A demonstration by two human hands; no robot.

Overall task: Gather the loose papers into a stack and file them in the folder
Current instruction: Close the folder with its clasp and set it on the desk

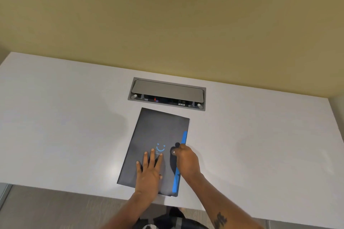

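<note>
A dark grey folder [160,132] with a blue smiley print and a blue strip along its right edge lies closed on the white desk [65,117], near the front edge. My left hand [149,171] rests flat on the folder's lower half, fingers spread. My right hand [187,160] is at the folder's right edge, fingers pinched on a dark flap with a small round snap. No loose papers are in sight.
A grey cable box [167,94] with a half-open lid is set into the desk just behind the folder. A yellow wall rises behind the desk. The desk's front edge runs just below the folder, with floor beneath.
</note>
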